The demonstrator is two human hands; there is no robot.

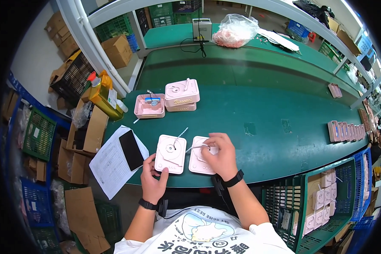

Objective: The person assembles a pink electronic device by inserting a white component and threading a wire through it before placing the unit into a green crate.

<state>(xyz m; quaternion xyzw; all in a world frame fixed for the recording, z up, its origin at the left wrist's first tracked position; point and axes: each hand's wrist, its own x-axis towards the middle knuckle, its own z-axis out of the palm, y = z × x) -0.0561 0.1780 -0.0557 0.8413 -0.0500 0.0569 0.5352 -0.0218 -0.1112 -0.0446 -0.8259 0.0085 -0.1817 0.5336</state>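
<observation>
Two pale pink, turntable-shaped plastic casings lie side by side near the table's front edge. My left hand (153, 182) grips the left casing (172, 165) by its lower left corner, thumb on the near edge. From the round hole in that casing a thin pale wire (183, 132) sticks up and away. Over the right casing (197, 166), my right hand (222, 154) is closed in a pinch at the disc. A pale wire (194, 147) runs out leftward from its fingertips. My right hand covers part of the right casing.
Behind the casings stand an open pink box (150, 111) with a blue part and wires inside, and stacked pink units (181, 94). A black phone (131, 150) rests on paper sheets (110, 169) at left. Several pink boxes (346, 131) line the right. A green crate (302, 203) holds pink casings.
</observation>
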